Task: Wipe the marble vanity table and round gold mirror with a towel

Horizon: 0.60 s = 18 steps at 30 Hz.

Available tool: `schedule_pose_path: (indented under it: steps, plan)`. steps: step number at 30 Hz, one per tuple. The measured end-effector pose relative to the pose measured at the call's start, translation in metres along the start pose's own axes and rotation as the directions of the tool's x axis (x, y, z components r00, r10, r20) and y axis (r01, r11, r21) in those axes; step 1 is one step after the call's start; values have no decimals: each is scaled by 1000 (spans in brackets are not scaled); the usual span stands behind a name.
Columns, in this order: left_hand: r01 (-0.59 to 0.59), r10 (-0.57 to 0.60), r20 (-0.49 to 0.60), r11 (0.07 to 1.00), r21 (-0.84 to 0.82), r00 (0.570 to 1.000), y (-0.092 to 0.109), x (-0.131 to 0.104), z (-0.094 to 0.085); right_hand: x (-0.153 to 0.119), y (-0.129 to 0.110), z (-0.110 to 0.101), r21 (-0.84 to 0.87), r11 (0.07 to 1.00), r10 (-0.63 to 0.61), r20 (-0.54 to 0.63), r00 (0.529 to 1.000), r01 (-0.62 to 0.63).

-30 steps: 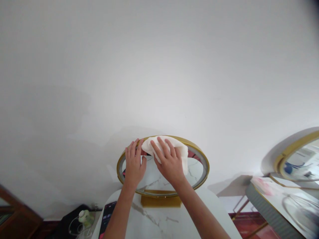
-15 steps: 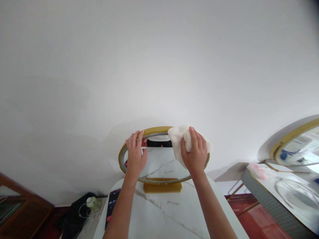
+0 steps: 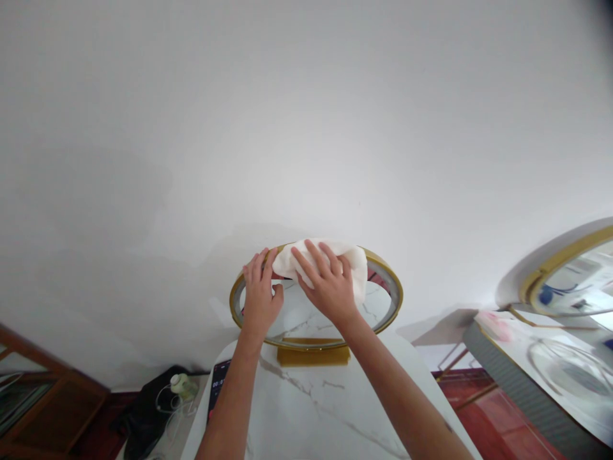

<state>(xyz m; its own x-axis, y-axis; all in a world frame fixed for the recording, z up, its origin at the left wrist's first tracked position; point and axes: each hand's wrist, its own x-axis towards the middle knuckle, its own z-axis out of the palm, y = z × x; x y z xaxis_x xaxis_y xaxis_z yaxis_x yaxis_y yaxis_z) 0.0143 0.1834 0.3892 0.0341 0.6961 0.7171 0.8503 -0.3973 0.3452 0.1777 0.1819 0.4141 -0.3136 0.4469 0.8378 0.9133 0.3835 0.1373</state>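
Observation:
A round gold-framed mirror (image 3: 393, 291) stands upright on a gold base at the far edge of a white marble table (image 3: 316, 409). My left hand (image 3: 260, 299) grips the mirror's upper left rim, fingers over the frame. My right hand (image 3: 327, 284) presses a white cloth (image 3: 352, 262) flat against the upper middle of the glass, fingers spread. The cloth hides the top of the frame.
A black phone (image 3: 218, 390) with a lit screen lies at the table's left edge. A dark bag with a pale green bottle (image 3: 181, 384) sits on the floor at left. A second table with another gold mirror (image 3: 565, 275) stands at right. A white wall fills the background.
My right hand slid the cloth from the mirror's upper right rim back left to the upper middle of the glass. My left hand stayed on the left rim.

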Motion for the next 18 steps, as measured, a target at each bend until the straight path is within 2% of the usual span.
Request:
schedule_pose_path:
  steps: [6,11,14,18]
  plan:
    - [2,-3,6,1000,13,1000,2,1,0,-20,37,-5,28,984,178,-75,981,-177]
    - [15,-15,-1,1000,8,1000,3,1,0,-45,68,-3,133,924,380,-199,903,-360]
    - [16,-16,5,1000,9,1000,3,1,0,-52,68,1,159,925,376,-248,893,-345]
    - [19,-19,-12,1000,6,1000,2,0,1,-51,45,10,76,966,260,-224,939,-249]
